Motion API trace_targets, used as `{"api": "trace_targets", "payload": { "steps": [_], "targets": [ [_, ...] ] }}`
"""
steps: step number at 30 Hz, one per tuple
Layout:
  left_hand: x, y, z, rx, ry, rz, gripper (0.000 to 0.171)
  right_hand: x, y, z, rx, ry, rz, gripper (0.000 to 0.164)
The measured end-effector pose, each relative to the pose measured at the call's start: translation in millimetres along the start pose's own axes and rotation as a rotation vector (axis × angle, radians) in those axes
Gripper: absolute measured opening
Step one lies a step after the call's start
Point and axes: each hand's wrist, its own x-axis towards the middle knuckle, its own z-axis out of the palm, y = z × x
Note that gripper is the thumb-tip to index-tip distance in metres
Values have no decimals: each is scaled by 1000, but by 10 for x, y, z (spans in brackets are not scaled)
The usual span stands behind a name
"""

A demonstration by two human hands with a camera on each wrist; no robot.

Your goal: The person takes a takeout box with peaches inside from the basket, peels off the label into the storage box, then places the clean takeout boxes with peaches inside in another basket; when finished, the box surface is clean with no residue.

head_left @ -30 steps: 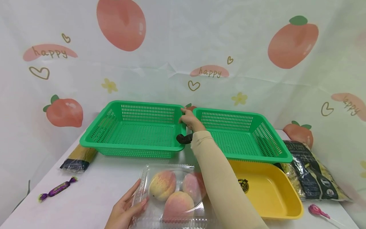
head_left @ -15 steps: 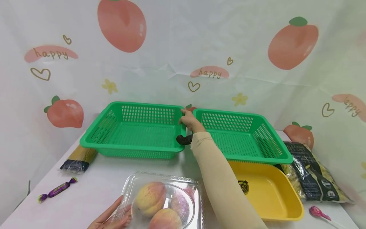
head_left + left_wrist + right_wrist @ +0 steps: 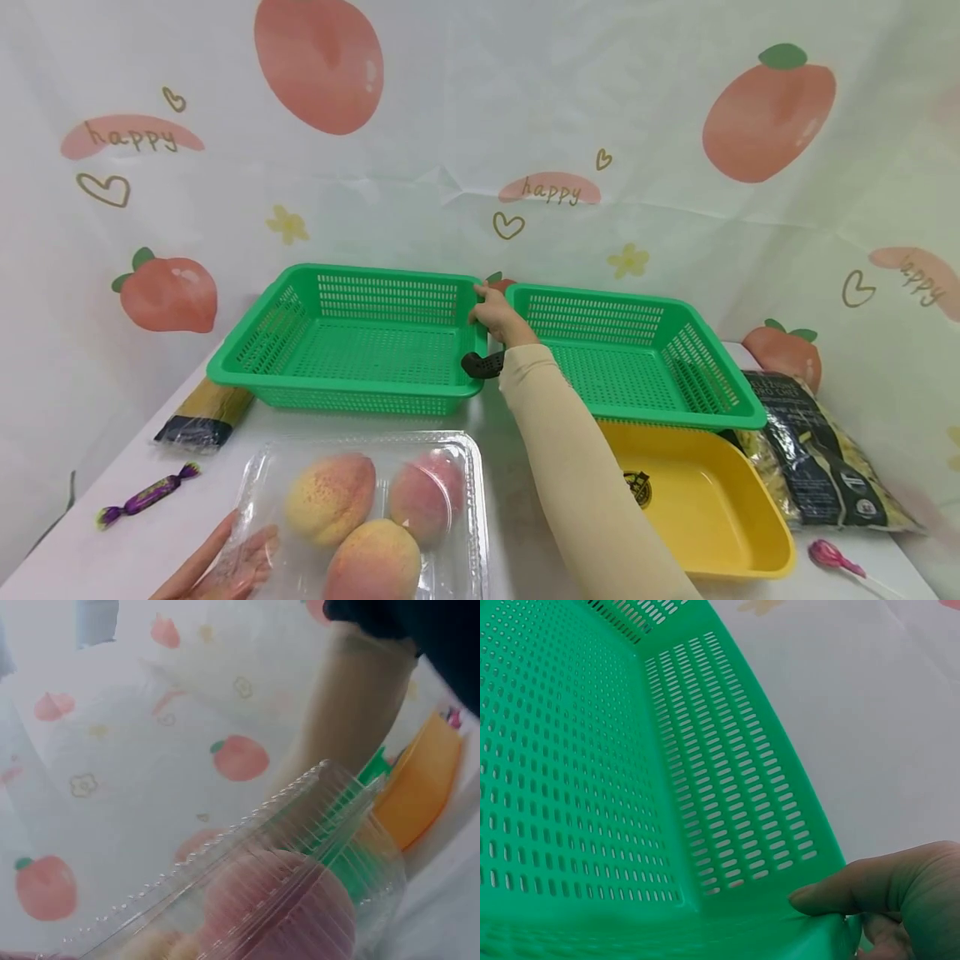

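A clear plastic clamshell box (image 3: 474,500) holding three peaches (image 3: 372,560) is at the front left of the head view. My left hand (image 3: 225,560) grips its left side, the fingers showing through the clear plastic. In the left wrist view the box (image 3: 375,817) appears close up, a peach (image 3: 277,907) pressed near its ribbed wall. My right hand (image 3: 501,317) pinches the right rim of the left green basket (image 3: 348,385). Its thumb lies over the basket corner in the right wrist view, with fingers curled beneath the rim.
A second green basket (image 3: 678,417) stands to the right, with a yellow tub (image 3: 720,508) in front. Farther right are a dark pasta bag (image 3: 817,454) and a pink lollipop (image 3: 828,552). At left lie a noodle pack (image 3: 202,421) and a purple wrapped candy (image 3: 150,495).
My left hand has moved left with the box of peaches, which now sits higher and closer in view. The right hand stays on the basket rim.
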Motion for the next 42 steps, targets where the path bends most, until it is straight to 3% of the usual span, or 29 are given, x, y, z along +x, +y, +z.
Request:
{"api": "trace_targets", "payload": {
  "steps": [3, 6, 7, 8, 9, 11, 13, 14, 15, 16, 17, 19, 21, 26, 28, 35, 42],
  "targets": [
    [8, 56, 110, -68, 2, 92, 56, -5, -5, -2, -2, 3, 2, 75],
    [2, 110, 233, -8, 48, 182, 56, -4, 2, -6, -2, 7, 4, 74],
    [0, 143, 256, 38, 16, 194, 56, -3, 6, -7, -3, 8, 3, 74],
    [-5, 177, 299, 7, 60, 184, 54, -3, 10, -7, -4, 9, 2, 73],
    [-5, 186, 331, 104, 129, 247, 56, -3, 13, -6, -3, 11, 1, 73],
    [-3, 232, 407, 160, 318, 319, 54, -5, 17, -6, -1, 14, 1, 73],
    [49, 294, 478, 248, 573, 396, 52, -10, 17, -3, 2, 16, 1, 73],
    [79, 322, 524, 272, 741, 412, 50, -13, 17, -2, 3, 18, 1, 73],
    [113, 340, 553, 376, 859, 431, 54, -16, 15, -2, 2, 19, 0, 73],
    [144, 377, 573, 373, 888, 431, 53, -18, 15, -3, 0, 20, 0, 73],
    [202, 398, 594, 405, 968, 442, 53, -19, 14, -4, -1, 21, -3, 73],
    [322, 437, 595, 385, 953, 492, 54, -18, 17, -7, 0, 25, -9, 73],
    [424, 463, 569, 349, 865, 548, 55, -11, 25, -6, 2, 23, -10, 74],
    [645, 576, 511, 434, 825, 552, 54, 0, 49, 19, 12, -3, 3, 75],
    [728, 625, 508, 445, 853, 562, 52, 0, 56, 30, 14, -6, 6, 75],
    [1058, 830, 487, 346, 848, 716, 52, 2, 50, 52, 6, 1, -14, 73],
    [1329, 1054, 390, 388, 940, 713, 53, 22, 9, 23, 5, 10, -6, 75]
  ]
}}
